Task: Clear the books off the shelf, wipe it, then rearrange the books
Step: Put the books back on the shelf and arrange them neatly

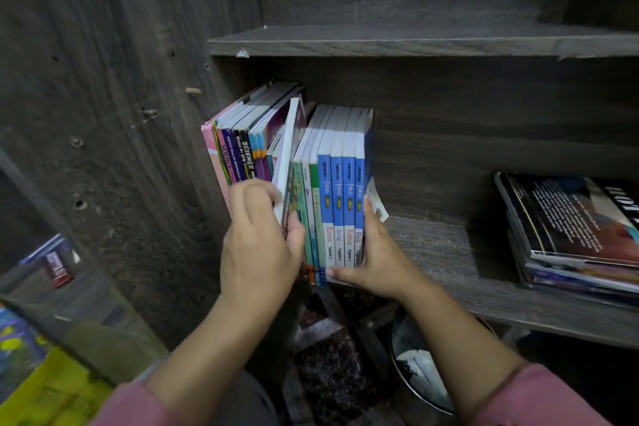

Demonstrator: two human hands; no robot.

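Observation:
On the dark wooden shelf (449,252) stand two groups of upright books at its left end. The left group (242,152) leans against the cabinet's side wall, with pink, purple and black science spines. The right group (340,190) has several blue-and-white spines and a few green ones. My left hand (257,245) lies over the gap between the groups, its fingers curled round the front edge of a white-edged book (287,162) that tilts out. My right hand (373,259) cups the right side and bottom corner of the blue group, thumb under the spines.
A flat stack of magazines (574,235) lies at the shelf's right end. An upper shelf board (415,41) sits above. More books (41,339) lie at the lower left. Below the shelf are a patterned floor and a round metal bowl (418,370).

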